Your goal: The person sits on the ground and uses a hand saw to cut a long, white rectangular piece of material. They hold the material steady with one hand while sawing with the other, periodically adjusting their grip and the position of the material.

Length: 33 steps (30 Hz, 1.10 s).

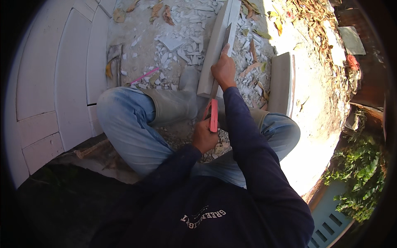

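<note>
Lining up or making a lengthwise cut seems to be the step in hand. By the left hand [205, 136], a red-handled saw with a grey metal blade [214, 119] is gripped, fingers curled round its handle. Between the boots, a long, pale grey moulded length [210, 62] is crossed lengthwise by the blade, onto which the right hand's [223, 69] forefinger is stretched; whether its other fingers are pinching cannot be told. Next, steady pressure would probably be called for.

The left hand [204, 137] grips a red-handled saw with a metal blade [213, 116] by the near end of a long, pale-grey moulded block [214, 51]; the right hand [223, 69] rests along the block's right edge. Angular white shards [171, 42] litter dusty grey ground [132, 35].
</note>
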Tool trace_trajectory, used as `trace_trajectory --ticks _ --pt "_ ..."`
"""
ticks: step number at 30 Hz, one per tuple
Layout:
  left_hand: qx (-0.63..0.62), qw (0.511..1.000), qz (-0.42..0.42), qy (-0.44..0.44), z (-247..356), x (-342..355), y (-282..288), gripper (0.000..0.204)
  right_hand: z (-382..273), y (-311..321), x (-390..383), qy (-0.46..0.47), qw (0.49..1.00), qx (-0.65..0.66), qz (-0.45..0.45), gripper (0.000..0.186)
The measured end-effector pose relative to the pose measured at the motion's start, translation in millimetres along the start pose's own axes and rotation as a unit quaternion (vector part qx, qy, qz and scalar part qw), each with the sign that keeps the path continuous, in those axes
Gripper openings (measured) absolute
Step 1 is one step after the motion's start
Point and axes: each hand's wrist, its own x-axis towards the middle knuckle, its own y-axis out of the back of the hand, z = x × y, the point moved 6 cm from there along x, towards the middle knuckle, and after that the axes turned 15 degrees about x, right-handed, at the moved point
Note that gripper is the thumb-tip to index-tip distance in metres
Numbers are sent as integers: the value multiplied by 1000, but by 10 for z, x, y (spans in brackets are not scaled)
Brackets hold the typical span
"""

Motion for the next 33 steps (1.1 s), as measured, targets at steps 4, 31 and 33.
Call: trace_trajectory --ticks 4,31,33 --pt "46 999 -12 -2 -90 -89 20 11 9 31 -172 -12 1000 1 1 93" --pt "25 1000 1 -8 62 535 -72 10 115 -32 422 5 1000 -22 -18 93" --pt "27 997 54 -40 66 427 -49 11 62 -13 372 -16 999 -25 -24 93"
